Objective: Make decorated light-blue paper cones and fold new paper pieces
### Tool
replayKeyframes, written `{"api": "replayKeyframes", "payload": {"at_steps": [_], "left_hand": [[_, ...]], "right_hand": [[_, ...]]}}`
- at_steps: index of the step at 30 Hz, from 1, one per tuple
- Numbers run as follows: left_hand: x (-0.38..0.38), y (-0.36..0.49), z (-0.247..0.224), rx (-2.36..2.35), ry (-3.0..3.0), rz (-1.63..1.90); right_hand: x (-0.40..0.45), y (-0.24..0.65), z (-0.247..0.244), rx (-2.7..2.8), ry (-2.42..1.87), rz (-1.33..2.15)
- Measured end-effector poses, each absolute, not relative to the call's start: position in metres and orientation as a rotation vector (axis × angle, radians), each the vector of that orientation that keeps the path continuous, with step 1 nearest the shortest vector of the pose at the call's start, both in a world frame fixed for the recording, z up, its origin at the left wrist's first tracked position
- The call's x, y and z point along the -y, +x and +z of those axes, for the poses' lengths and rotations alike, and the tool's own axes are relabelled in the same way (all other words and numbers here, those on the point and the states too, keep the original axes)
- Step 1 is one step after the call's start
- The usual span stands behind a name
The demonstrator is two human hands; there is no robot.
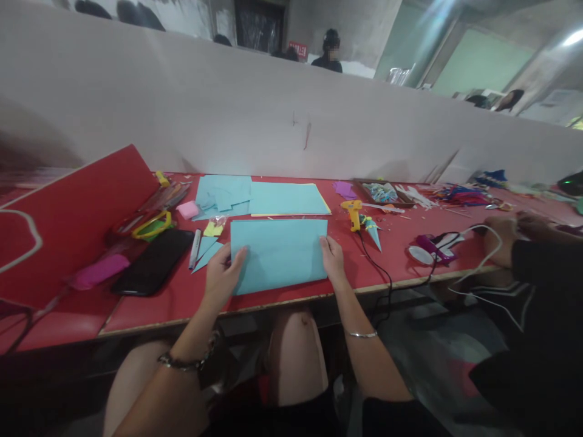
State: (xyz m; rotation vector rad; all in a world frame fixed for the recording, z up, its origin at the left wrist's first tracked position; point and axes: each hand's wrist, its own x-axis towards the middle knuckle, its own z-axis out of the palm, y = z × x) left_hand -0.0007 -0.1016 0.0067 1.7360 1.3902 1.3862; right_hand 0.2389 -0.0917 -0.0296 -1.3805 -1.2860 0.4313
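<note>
A light blue rectangular sheet (280, 255) is held at the front edge of the red table. My left hand (224, 273) grips its left side, thumb on top and fingers behind. On the right side, my right hand (332, 258) closes on the sheet's edge in the same way. Behind it lie another blue sheet with a yellow one under it (289, 198) and a pile of cut blue pieces (223, 195). Small blue triangles (207, 252) and a marker (195, 249) rest beside my left hand.
A black phone (153, 262) and a red board (77, 224) are on the left. A yellow glue gun (353, 215), its cord, a blue cone (373, 233) and a tray (382, 193) are on the right. Another person's arm (501, 240) rests at the far right.
</note>
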Motion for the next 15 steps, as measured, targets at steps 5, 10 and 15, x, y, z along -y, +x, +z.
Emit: {"api": "replayKeyframes", "payload": {"at_steps": [5,10,15], "left_hand": [[0.1022,-0.0034,0.0091,-1.394,1.624,1.406],[0.1022,-0.0013,0.0099,-1.501,1.612,1.413],[0.1024,0.0002,0.0106,-1.599,1.648,1.472]], "right_hand": [[0.0913,0.2386,-0.0301,1.312,-1.345,0.515],[0.093,0.2369,-0.0282,1.336,-1.346,0.526],[0.0939,0.2362,-0.0274,1.363,-1.351,0.525]]}}
